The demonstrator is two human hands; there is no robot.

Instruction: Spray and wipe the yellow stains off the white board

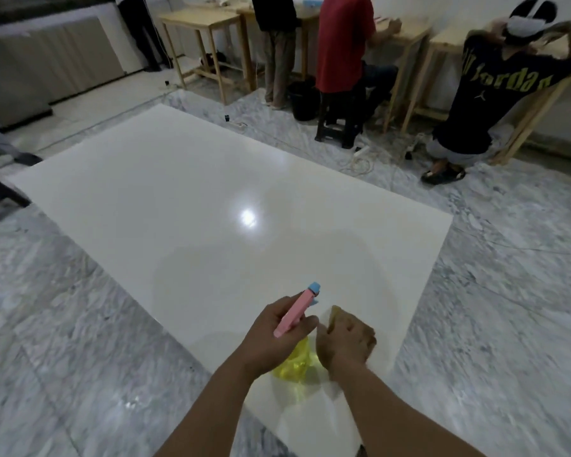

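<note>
One large, glossy white rectangular board (211,192) lies flat on the grey-veined marble floor (63,324), its surface smooth enough to carry a bright round reflection of a lamp. We see no clear yellow stain on the open part of the board; the only yellow near its close edge belongs to the translucent yellow plastic spray bottle (297,361), and we cannot tell whether any of that colour is on the board itself.

We note the bottle carries a flat pink trigger head with a small blue nozzle (314,287) pointing away over the board. The left hand (277,338) is clenched around the bottle's neck, fingers wrapped under the pink head, holding the bottle above the board's near edge. The right hand (345,341) sits just beside it, fingers curled down and grasping a small yellowish-brown wiping pad (335,313) that shows only past the knuckles; whether the pad presses on the board we cannot tell.

Beyond the far edge of the board we record plain light wooden tables (208,34), a black bucket (304,100), a dark stool (338,127), and white cables (366,159) strewn on the floor. Three people stand or sit at the tables, and a fourth in a black printed shirt (495,94) crouches with hands raised to the head.
</note>
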